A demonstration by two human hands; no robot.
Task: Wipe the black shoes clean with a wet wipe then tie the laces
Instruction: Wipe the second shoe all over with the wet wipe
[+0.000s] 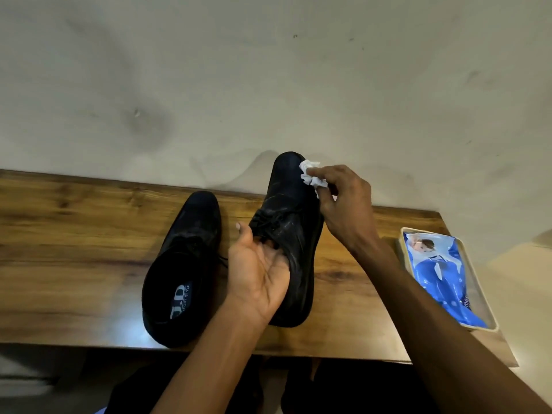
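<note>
— Where are your hands right now?

— My left hand (259,265) is palm up, fingers (270,245) tucked into the opening of the raised shoe (291,234), thumb along the laces, gripping it. That shoe is tilted on its side, heel down near the front edge of the tabletop (74,234), toe lifted past the back edge toward the wall (268,70).

— And the right?

— My right hand (343,201) has its fingers curled, pinching a crumpled white wet wipe (312,174), and the wipe is pressed against the right side of the toe.

— The other shoe?

— The second shoe (185,264) sits flat on the tabletop just left of the held one, toe to the back edge, opening toward me, a printed insole label showing, laces loose.

— Anything else?

— A blue wipes pack (439,273) lies in a pale tray (490,322) at the tabletop's right edge, well apart from the shoes
</note>
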